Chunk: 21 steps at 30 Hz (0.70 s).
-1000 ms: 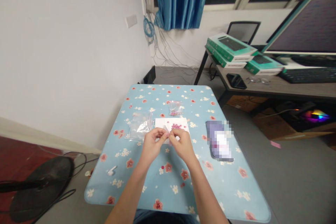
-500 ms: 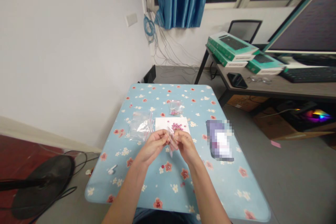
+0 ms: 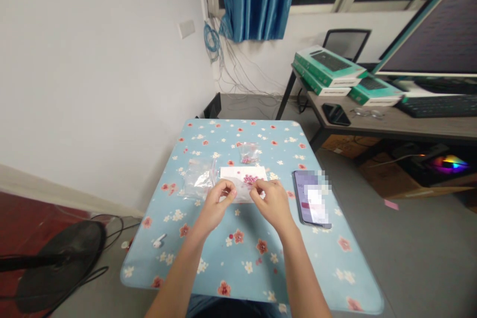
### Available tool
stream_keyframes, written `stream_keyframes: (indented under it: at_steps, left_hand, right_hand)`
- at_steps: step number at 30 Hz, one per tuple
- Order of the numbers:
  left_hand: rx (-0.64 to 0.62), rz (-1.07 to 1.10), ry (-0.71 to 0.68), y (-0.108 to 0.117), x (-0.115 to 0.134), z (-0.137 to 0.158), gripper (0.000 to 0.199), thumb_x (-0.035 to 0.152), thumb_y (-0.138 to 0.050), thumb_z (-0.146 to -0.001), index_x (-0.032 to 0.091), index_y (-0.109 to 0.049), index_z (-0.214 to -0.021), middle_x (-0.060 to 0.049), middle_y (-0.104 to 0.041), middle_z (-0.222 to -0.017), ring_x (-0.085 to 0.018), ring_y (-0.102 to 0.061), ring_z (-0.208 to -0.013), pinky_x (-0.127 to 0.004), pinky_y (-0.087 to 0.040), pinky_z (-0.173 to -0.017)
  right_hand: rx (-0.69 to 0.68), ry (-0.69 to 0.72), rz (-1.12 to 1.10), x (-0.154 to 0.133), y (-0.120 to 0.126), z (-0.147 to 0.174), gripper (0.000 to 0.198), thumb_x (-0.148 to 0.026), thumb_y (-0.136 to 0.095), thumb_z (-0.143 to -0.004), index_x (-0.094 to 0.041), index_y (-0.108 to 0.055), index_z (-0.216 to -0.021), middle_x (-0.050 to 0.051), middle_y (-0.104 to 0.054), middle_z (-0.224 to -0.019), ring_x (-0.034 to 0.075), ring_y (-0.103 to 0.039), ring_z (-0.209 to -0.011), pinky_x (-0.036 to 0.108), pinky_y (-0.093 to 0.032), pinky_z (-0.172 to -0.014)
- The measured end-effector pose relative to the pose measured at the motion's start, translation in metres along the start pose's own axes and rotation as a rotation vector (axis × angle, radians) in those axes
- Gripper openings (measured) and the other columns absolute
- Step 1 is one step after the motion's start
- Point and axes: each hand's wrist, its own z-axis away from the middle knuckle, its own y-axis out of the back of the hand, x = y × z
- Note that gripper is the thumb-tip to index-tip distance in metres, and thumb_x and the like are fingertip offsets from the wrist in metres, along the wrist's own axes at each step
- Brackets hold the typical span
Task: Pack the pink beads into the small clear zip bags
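Parting now are left hand (image 3: 216, 200) and right hand (image 3: 273, 203).

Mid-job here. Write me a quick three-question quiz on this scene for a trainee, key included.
1. True or false: loose pink beads lie on the white sheet.
2. Which hand is nearer the phone on the flowered table?
3. What lies just left of the white sheet? A the phone, B the large clear bag, C the keyboard.

Key: 1 true; 2 the right hand; 3 B.
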Motion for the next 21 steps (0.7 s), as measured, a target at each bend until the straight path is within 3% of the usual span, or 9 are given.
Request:
stream_keyframes:
  at_steps: [4, 7, 10, 13, 16, 19, 21]
  left_hand:
    - [0.039, -0.084, -0.025, -0.003, -0.005, -0.002, 0.015, 0.031, -0.056, -0.080, 0.018, -0.054, -0.073, -0.001, -0.053, -0.078, -0.015, -0.050, -0.074, -0.024, -0.039, -0.069]
    - [0.055, -0.149, -0.034, -0.003, -0.005, -0.002, 0.012, 0.028, -0.054, -0.081, 0.018, -0.056, -0.074, -0.001, -0.054, -0.079, -0.014, -0.051, -0.075, -0.025, -0.040, -0.071]
    - [0.063, -0.228, -0.062, -0.003, -0.002, -0.001, 0.010, 0.025, -0.053, -0.083, 0.018, -0.056, -0.076, -0.001, -0.055, -0.080, -0.014, -0.052, -0.076, -0.026, -0.040, -0.073]
    - [0.080, -0.304, -0.102, -0.006, 0.004, 0.002, 0.009, 0.023, -0.052, -0.084, 0.018, -0.056, -0.077, -0.001, -0.055, -0.082, -0.015, -0.052, -0.077, -0.026, -0.040, -0.074]
    - [0.065, -0.344, -0.143, -0.009, 0.010, 0.004, 0.011, 0.024, -0.050, -0.086, 0.019, -0.058, -0.080, -0.002, -0.057, -0.086, -0.016, -0.053, -0.082, -0.027, -0.040, -0.077]
    - [0.035, -0.355, -0.175, -0.004, 0.014, 0.003, 0.011, 0.026, -0.051, -0.086, 0.020, -0.060, -0.083, -0.004, -0.059, -0.091, -0.017, -0.054, -0.087, -0.027, -0.041, -0.078]
    - [0.094, -0.352, -0.194, 0.004, 0.013, 0.001, 0.010, 0.027, -0.053, -0.085, 0.020, -0.060, -0.084, -0.004, -0.060, -0.091, -0.017, -0.055, -0.088, -0.028, -0.042, -0.080]
  right_hand:
    - [0.022, 0.114, -0.007, -0.007, -0.003, 0.004, 0.014, -0.017, -0.049, -0.080, -0.019, -0.060, -0.090, 0.004, -0.063, -0.091, 0.019, -0.057, -0.085, 0.031, -0.037, -0.079]
    - [-0.016, 0.207, -0.043, -0.009, -0.007, 0.008, 0.020, -0.012, -0.046, -0.082, -0.021, -0.063, -0.088, 0.007, -0.062, -0.104, 0.021, -0.054, -0.098, 0.034, -0.039, -0.086]
    - [-0.043, 0.191, -0.105, -0.009, -0.011, 0.010, 0.024, -0.013, -0.045, -0.084, -0.021, -0.066, -0.091, 0.008, -0.062, -0.108, 0.022, -0.054, -0.102, 0.039, -0.039, -0.091]
    - [-0.117, 0.120, -0.290, -0.010, -0.015, 0.010, 0.026, -0.020, -0.046, -0.087, -0.021, -0.065, -0.106, 0.008, -0.063, -0.111, 0.023, -0.055, -0.104, 0.040, -0.041, -0.093]
    - [-0.185, 0.022, -0.603, -0.011, -0.023, 0.009, 0.028, -0.027, -0.046, -0.090, -0.022, -0.065, -0.110, 0.007, -0.066, -0.105, 0.021, -0.059, -0.095, 0.035, -0.048, -0.081]
    - [-0.123, -0.211, -0.953, -0.011, -0.035, 0.010, 0.028, -0.033, -0.054, -0.084, -0.022, -0.068, -0.106, 0.006, -0.068, -0.102, 0.018, -0.061, -0.079, 0.027, -0.050, -0.058]
    - [-0.054, -0.394, -1.168, -0.009, -0.043, 0.009, 0.031, -0.036, -0.062, -0.078, -0.020, -0.070, -0.103, 0.007, -0.068, -0.103, 0.016, -0.062, -0.071, 0.023, -0.048, -0.048]
